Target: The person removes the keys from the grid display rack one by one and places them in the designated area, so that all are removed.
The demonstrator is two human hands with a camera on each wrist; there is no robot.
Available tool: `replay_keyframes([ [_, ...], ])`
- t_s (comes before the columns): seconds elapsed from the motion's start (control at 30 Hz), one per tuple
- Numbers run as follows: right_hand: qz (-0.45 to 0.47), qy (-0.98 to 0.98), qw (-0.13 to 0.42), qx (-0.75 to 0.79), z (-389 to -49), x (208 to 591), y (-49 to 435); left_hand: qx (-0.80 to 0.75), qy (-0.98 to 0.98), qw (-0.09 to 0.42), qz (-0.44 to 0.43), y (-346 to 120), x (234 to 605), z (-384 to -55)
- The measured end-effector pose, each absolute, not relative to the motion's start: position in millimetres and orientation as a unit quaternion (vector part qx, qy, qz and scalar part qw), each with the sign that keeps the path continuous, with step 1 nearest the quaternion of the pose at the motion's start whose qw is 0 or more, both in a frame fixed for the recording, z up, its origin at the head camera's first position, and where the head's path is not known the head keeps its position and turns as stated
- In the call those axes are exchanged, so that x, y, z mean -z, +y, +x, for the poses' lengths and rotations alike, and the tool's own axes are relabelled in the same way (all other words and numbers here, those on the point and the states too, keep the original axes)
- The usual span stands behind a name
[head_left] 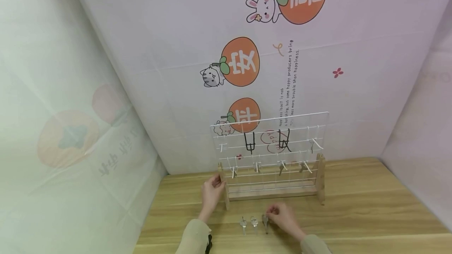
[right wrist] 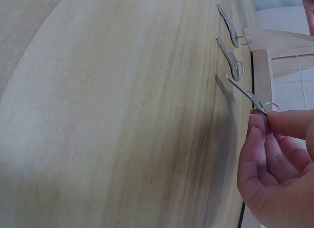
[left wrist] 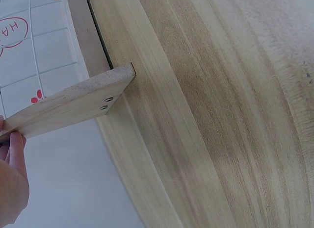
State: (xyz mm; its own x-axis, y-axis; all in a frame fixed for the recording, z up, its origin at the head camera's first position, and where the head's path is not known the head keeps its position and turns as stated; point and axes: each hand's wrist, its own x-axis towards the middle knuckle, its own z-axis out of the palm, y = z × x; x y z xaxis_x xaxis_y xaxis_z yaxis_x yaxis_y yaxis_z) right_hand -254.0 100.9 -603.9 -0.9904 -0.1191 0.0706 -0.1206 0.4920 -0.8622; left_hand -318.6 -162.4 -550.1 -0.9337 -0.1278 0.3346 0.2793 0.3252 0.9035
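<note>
My right hand (head_left: 282, 215) pinches a silver key (right wrist: 248, 94) with a small ring between thumb and fingers, just above the table. Two more keys, one farther left (head_left: 243, 224) and one nearer (head_left: 254, 222), lie on the wood to its left, each with a ring. My left hand (head_left: 212, 193) grips the left wooden upright (left wrist: 68, 103) of a white wire rack (head_left: 270, 156). In the left wrist view only part of that hand shows, at the left edge. Several keys hang from white hooks on the rack, among them one at upper right (head_left: 312, 146).
The rack stands on a wood-grain table (head_left: 367, 203), its wooden base bar (head_left: 272, 195) behind the loose keys. Two black wire holders (head_left: 249, 142) hang on its upper part. White printed cloth (head_left: 176, 89) closes off the back and both sides.
</note>
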Motion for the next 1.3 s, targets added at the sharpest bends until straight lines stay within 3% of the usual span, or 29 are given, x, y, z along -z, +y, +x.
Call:
replay_keyframes([
  [1.3, 0.133, -0.872, -0.005, -0.471, -256.6, 604.9, 105.1, 0.582, -0.792, 0.179, -0.051, -160.9, 548.3, -317.1],
])
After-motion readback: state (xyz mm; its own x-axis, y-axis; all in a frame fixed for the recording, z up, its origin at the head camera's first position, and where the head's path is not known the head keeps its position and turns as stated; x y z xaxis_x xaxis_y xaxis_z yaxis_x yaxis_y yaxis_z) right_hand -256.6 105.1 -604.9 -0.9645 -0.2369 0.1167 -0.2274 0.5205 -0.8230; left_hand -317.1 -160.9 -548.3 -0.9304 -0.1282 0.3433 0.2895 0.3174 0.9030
